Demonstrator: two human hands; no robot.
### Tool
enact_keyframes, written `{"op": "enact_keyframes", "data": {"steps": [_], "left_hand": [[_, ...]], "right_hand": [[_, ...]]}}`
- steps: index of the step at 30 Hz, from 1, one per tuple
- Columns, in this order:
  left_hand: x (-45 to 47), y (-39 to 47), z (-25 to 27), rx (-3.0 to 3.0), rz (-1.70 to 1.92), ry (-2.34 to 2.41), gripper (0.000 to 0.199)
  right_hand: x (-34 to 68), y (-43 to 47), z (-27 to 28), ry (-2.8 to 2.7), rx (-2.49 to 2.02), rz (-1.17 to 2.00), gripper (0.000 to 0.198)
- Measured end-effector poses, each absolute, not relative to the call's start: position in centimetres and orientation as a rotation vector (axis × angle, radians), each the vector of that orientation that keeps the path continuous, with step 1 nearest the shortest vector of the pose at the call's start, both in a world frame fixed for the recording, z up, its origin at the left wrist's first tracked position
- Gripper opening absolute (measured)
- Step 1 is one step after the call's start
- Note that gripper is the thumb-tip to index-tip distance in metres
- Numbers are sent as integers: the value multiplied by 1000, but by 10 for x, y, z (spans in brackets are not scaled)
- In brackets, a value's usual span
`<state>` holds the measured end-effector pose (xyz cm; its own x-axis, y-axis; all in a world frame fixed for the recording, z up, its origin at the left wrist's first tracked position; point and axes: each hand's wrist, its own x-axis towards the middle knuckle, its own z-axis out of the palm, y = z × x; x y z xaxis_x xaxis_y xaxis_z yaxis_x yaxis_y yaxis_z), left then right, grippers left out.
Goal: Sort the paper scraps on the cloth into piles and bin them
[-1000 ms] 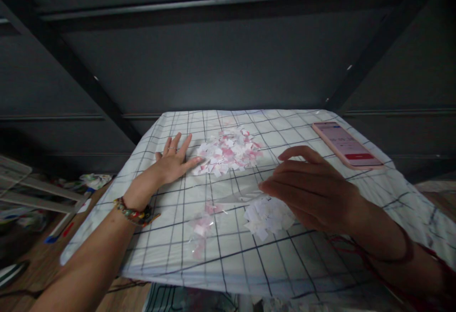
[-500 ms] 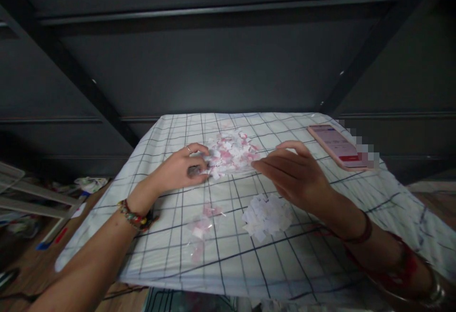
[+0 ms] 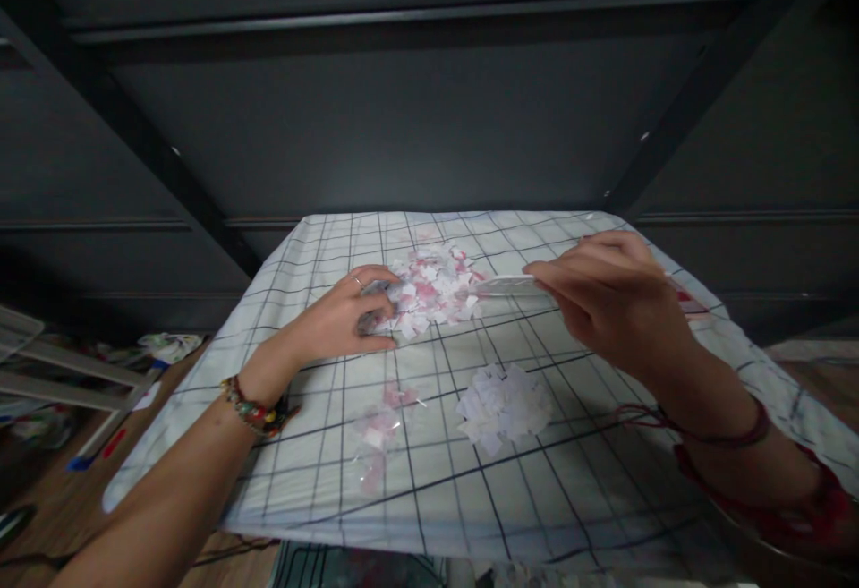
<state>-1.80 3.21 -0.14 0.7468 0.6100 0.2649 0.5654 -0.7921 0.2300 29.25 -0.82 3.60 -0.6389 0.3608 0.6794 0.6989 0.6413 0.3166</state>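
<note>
A heap of torn white and pink paper scraps (image 3: 439, 288) lies in the middle of the table. My left hand (image 3: 342, 311) is at its left side, thumb and curved fingers spread apart, with a bit of clear plastic showing between them. Pinched in my right hand (image 3: 610, 302) is the end of a clear plastic piece (image 3: 506, 285), stretched out sideways from the heap. Whether it is a bag or a sheet I cannot tell. Nearer to me sits a smaller pile of white paper scraps (image 3: 505, 409). To its left are some clear and pink plastic wrappers (image 3: 377, 431).
A checked cloth (image 3: 443, 507) covers the table. Behind my right hand, a phone (image 3: 690, 302) is mostly hidden. A dark panelled wall (image 3: 416, 132) rises at the table's far edge. On the left stands a pale chair or rack frame (image 3: 87, 387) on the wooden floor.
My right hand has moved right, away from the heap, drawing the clear plastic out with it, and now covers most of the phone. The left hand's thumb and fingers have spread slightly.
</note>
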Motion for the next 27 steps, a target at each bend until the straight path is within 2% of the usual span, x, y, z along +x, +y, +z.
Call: {"op": "enact_keyframes", "data": {"steps": [6, 10, 15, 22, 27], "left_hand": [[-14, 33, -6, 2851, 485, 873, 49], [-16, 35, -9, 2838, 477, 1003, 62], [-18, 39, -11, 2785, 614, 1210, 51], [-20, 44, -13, 2751, 572, 1258, 49], [-24, 46, -15, 2743, 564, 1260, 47]], "right_hand": [[299, -5, 39, -2374, -834, -711, 22], [301, -7, 40, -2309, -870, -731, 22], [302, -4, 34, -2226, -970, -815, 21], [277, 3, 15, -2110, -868, -656, 28], [270, 1, 17, -2195, -822, -593, 25]]}}
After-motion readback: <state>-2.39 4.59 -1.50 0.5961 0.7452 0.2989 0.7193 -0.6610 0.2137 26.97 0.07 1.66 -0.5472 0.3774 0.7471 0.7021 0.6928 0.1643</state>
